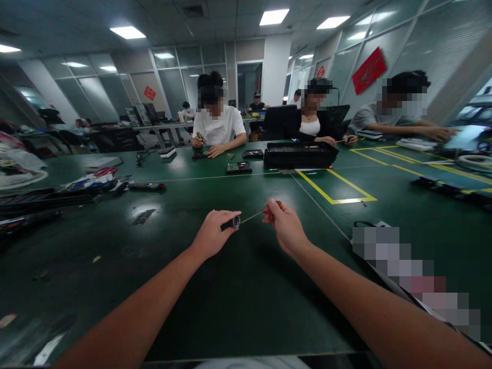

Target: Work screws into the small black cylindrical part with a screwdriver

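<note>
Above the green table (230, 307), my left hand (209, 233) pinches a small dark cylindrical part (236, 222) with a ring-like, glassy end facing me. My right hand (288, 228) is closed around the reddish handle of a thin screwdriver (251, 217). Its slim metal shaft points left toward the cylindrical part. The tip reaches the part's edge, but I cannot tell whether they touch. Most of the handle is hidden by my right fingers, and my left fingers cover the back of the part.
A long black box (302, 156) and an opened device with a circuit board (239, 167) are farther back. Dark tools (148, 186) lie to the left. Yellow tape (334, 200) marks the table. A co-worker (219, 123) handles small parts across from me; two others sit right.
</note>
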A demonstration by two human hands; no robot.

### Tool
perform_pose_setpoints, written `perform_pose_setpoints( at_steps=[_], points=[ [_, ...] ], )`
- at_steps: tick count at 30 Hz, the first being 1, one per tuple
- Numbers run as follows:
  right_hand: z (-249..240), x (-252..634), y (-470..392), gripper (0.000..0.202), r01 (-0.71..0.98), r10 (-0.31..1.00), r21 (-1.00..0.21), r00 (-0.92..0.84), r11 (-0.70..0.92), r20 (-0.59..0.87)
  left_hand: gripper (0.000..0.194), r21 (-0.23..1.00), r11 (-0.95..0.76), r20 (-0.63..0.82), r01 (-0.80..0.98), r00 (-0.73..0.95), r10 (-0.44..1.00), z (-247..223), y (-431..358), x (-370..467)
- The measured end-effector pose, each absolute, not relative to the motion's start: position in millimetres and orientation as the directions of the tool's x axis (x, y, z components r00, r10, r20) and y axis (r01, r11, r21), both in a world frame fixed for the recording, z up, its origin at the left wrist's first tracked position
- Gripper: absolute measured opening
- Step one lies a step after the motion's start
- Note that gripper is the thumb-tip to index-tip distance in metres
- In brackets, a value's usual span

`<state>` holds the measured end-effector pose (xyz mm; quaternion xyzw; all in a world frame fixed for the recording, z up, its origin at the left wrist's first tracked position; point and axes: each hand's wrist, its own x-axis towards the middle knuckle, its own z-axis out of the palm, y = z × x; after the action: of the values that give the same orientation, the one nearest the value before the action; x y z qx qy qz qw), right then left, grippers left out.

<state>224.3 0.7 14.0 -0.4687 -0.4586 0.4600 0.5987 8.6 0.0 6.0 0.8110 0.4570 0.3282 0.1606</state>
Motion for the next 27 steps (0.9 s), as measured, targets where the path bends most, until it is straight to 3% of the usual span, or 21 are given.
perform_pose_setpoints(
  at_steps=[4,16,20,23,27],
  points=[
    [8,227,4,0.029,-0.059,0.956,-0.978,0.232,0.198,0.180,0.043,0.583,-0.487,0.328,0.650,0.360,0.873,6,1,10],
    [16,225,-6,0.030,0.113,0.948,-0.947,0.074,0.299,0.308,0.045,0.610,-0.441,0.313,0.658,0.312,0.897,8,-5,14],
    [26,227,-13,0.038,0.349,0.946,-0.896,0.066,0.276,0.317,0.045,0.614,-0.403,0.297,0.679,0.274,0.915,8,-6,13],
    [29,228,-17,0.048,0.519,0.912,-0.800,0.087,0.302,0.400,0.044,0.615,-0.393,0.300,0.684,0.258,0.918,8,-6,13],
    [29,227,-19,0.051,0.594,0.875,-0.718,0.047,0.364,0.482,0.044,0.614,-0.404,0.316,0.678,0.259,0.913,7,-5,12]
  ],
)
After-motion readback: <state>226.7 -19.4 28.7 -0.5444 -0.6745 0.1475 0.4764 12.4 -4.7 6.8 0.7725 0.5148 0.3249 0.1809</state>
